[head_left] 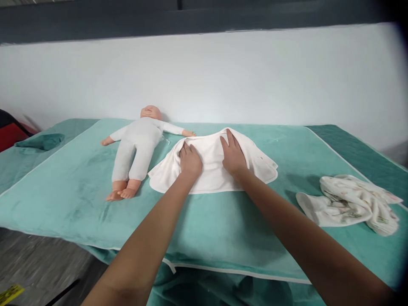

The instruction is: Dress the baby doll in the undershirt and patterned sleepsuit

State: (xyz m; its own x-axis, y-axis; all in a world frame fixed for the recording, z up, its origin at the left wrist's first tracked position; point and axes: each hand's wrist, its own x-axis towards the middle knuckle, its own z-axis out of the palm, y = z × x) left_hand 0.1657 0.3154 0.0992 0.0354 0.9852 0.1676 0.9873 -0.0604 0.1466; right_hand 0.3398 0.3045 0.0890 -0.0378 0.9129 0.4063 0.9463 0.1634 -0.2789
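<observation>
A white cloth (212, 170) with rounded ends lies across the middle of the green bed cover, its upper edge bunched into folds. Small dots show near its right end. At the left fold, my left hand (190, 161) has its fingers closed into the fabric, the tips partly hidden. My right hand (234, 155) rests on the cloth near the top edge, two fingers stretched out and apart. Left of the cloth, a baby doll (140, 142) in a white suit lies on its back, arms out. One of its hands is close to the cloth's upper edge.
On the right lies a crumpled white printed cloth (350, 204). The green bed cover (76, 178) has white piping and meets a white wall (223, 80) behind. A red and black item (12, 131) stands at the far left. Grey floor (38, 255) shows at lower left.
</observation>
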